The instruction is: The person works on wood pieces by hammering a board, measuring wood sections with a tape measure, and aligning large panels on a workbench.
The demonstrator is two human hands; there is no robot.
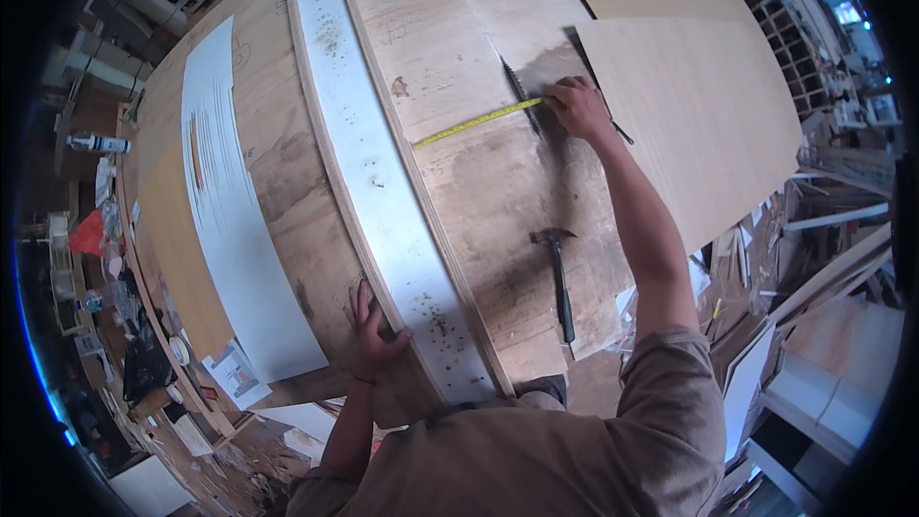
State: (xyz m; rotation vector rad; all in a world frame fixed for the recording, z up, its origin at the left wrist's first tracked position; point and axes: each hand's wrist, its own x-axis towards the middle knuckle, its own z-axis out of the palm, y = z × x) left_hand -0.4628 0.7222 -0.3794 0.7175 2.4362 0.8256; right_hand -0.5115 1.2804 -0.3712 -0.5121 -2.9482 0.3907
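My right hand [576, 107] is closed at the end of a yellow tape measure [479, 122]; its case is hidden in my fingers. The blade runs left across the plywood tabletop [488, 187] to a wooden strip [407, 158] that edges a long white panel [369, 168]. Beneath the tape lies a dark, jagged-edged blade [514, 78]. My left hand [375, 337] rests with fingers spread by the panel's near left strip, thumb across that strip. A claw hammer [559, 287] with a black handle lies right of the panel. Beside my right wrist is a thin dark stick [622, 132].
Pale plywood sheets [699, 124] cover the right side of the table. A white sheet [230, 201] lies at left over a tan board [177, 239]. Near the left edge are a roll of tape [179, 350] and a bottle [99, 144]. Scrap wood litters the floor around.
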